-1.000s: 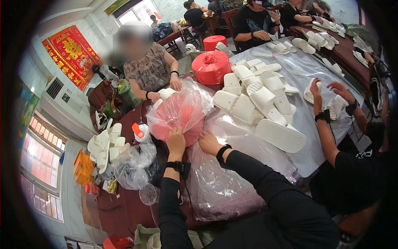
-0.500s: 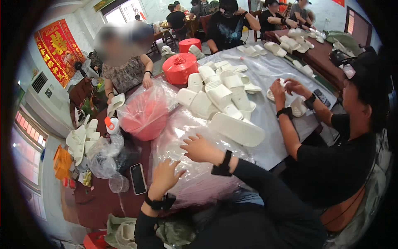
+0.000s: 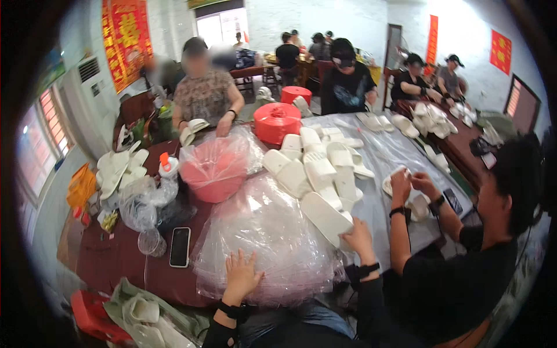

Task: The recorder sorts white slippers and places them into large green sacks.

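My left hand (image 3: 242, 275) lies with spread fingers on a stack of clear plastic bags (image 3: 255, 217) in front of me. To its right, my right hand (image 3: 358, 239) grips the near end of a white slide slipper (image 3: 326, 218), sole side in view, at the front of the pile. Some of the right hand's fingers are hidden by the slipper's edge. Beyond it several more white slippers (image 3: 319, 165) lie heaped on a plastic-covered table.
A pink plastic-covered bundle (image 3: 213, 171) and red twine rolls (image 3: 277, 123) stand beyond the bags. A phone (image 3: 180, 247), a clear cup (image 3: 151, 243) and an orange-capped bottle (image 3: 168, 165) are on the left. A co-worker's hands (image 3: 413, 187) handle a slipper close on my right.
My left hand has come down onto the plastic bags. My right hand has moved right and taken hold of the front slipper. My view has tilted up.
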A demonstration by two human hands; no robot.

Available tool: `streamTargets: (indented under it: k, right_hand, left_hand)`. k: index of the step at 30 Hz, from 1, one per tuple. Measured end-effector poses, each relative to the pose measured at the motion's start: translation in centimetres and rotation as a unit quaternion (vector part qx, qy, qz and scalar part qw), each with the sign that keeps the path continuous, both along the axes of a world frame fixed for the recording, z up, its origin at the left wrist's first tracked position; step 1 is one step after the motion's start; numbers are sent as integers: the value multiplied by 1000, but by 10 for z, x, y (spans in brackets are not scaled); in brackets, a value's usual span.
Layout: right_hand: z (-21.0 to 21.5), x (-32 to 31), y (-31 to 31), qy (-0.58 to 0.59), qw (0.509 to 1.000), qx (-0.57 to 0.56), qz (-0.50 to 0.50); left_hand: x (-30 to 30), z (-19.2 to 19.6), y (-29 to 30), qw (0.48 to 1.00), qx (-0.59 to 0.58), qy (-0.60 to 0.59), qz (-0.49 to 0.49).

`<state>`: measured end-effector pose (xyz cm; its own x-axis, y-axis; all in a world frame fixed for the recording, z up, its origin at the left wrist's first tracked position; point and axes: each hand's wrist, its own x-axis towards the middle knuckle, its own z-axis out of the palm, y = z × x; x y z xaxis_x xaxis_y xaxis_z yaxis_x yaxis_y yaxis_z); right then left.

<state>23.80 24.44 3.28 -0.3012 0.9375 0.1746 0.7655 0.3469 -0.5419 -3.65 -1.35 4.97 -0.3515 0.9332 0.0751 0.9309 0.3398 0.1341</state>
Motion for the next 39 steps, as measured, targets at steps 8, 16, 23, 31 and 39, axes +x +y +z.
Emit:
streamTargets:
  k: [8, 16, 23, 31, 39]
  right_hand:
    - [24, 19, -14, 222, 967, -126, 7]
    - [41, 16, 0, 554, 794, -245, 48]
    - [54, 7, 1, 647, 712, -270, 29]
    - [78, 18, -10, 728, 597, -326, 91]
    - [99, -2, -33, 692, 652, -288, 115]
  left_hand:
    - [27, -5, 1, 996, 67, 29, 45]
    - [31, -22, 2, 993, 111, -3, 47]
    - [29, -31, 2, 992, 115, -18, 45]
    - [28, -36, 1, 990, 132, -21, 40]
    - [28, -31, 2, 991, 124, -25, 38]
